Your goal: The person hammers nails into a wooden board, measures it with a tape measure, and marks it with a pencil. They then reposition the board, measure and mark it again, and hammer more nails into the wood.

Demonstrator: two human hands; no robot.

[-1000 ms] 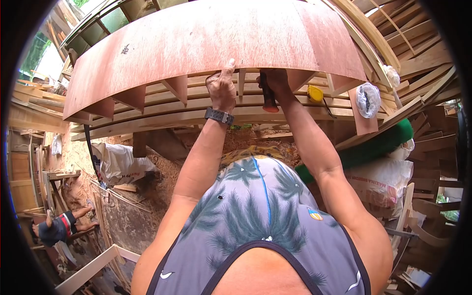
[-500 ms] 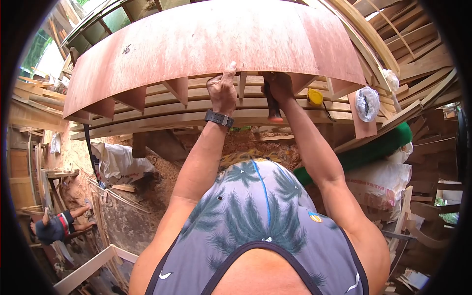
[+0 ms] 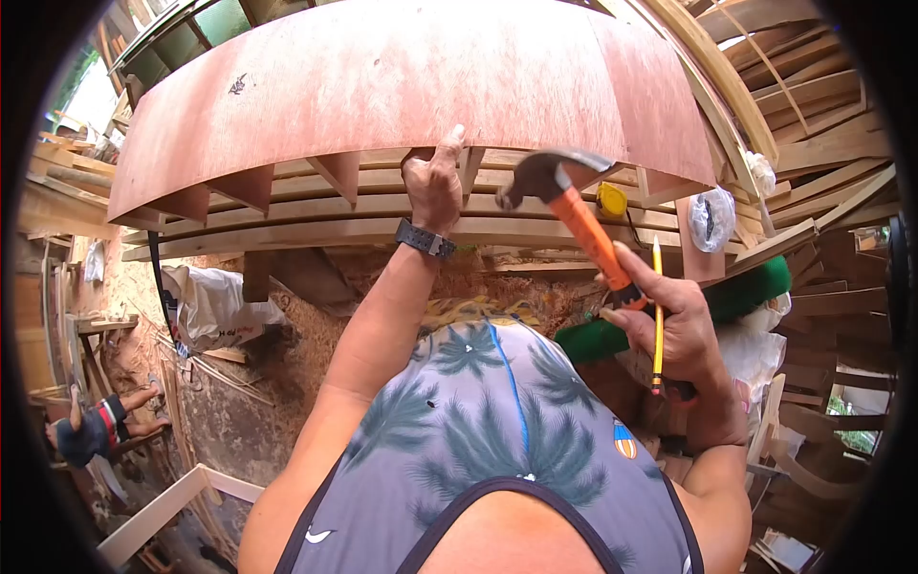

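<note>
The left hand (image 3: 433,187) was closed on the near edge of the plywood panel (image 3: 382,81), thumb on the top face and remaining fingers curled below the edge. A wristwatch (image 3: 426,237) was fitted just behind this hand. The panel extended to both sides of the hand and beyond it; upright dividers (image 3: 337,176) stood beneath the panel, and long wooden strips (image 3: 316,210) ran below them.

The right hand (image 3: 677,330) was partly closed, gripping the hammer (image 3: 590,228) by the lower part of its orange handle. The hammer was tilted, its metal head beyond and to the left of the hand. A yellow pencil (image 3: 658,320) was held in the same hand, lengthwise alongside the handle.

A yellow tape measure (image 3: 612,199) was located beyond the right hand, near the hammer head. A clear plastic bundle (image 3: 711,220) was located beyond the right hand, slightly to its right.
</note>
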